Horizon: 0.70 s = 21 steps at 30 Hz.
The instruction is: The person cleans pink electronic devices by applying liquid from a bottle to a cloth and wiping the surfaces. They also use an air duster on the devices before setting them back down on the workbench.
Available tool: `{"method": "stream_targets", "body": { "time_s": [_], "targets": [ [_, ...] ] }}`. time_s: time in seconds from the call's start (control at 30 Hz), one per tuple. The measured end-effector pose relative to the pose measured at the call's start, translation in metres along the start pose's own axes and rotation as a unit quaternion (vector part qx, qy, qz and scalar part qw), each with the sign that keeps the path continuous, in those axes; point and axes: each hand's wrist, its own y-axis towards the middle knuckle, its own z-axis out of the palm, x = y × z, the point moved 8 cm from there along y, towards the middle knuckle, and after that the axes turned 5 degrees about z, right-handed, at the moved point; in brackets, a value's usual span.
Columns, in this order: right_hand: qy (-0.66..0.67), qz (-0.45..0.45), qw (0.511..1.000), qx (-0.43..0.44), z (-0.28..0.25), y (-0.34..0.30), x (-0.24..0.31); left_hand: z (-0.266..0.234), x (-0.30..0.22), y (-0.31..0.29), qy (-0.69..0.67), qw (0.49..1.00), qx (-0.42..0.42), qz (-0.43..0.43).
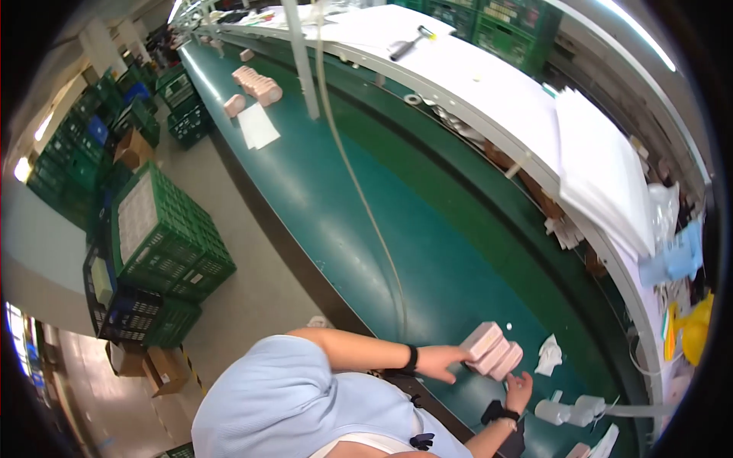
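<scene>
Several pale pink boxes (495, 353) stand side by side in a short row on the green belt, close in front of me. My left hand (441, 362) reaches in from the left, its fingertips against the row's left end and its thumb held apart. Near the row's right end is my right hand (519, 394), fingers apart and slightly bent, with nothing visible in them. Whether its fingertips touch the last box I cannot tell. A crumpled white tissue (549, 356) lies just right of the boxes.
A thin pale hose (359, 191) hangs across the belt. Farther along lie white sheets (258, 126) and more pink boxes (258, 85). A white shelf (489, 84) runs along the right. White jointed fittings (569, 411) sit beside my right hand. Green crates (179, 237) are stacked at left.
</scene>
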Motion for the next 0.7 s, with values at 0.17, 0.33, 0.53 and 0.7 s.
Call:
{"method": "stream_targets", "body": {
  "time_s": [0.17,0.33,0.53,0.7],
  "targets": [
    [0.082,0.060,0.988,0.118,-0.007,-0.074,0.160,-0.091,-0.014,-0.151,-0.077,0.979,0.119,-0.144],
    [0.100,0.004,0.964,0.248,0.105,-0.160,0.305,-0.212,0.033,-0.311,0.101,0.955,-0.030,-0.276],
    [0.080,0.007,0.912,0.403,0.296,-0.232,0.344,-0.314,0.031,-0.406,0.201,0.919,0.033,-0.338],
    [-0.137,0.039,0.920,0.365,0.366,-0.274,0.287,-0.340,0.039,-0.406,0.210,0.928,0.045,-0.304]
  ]
}}
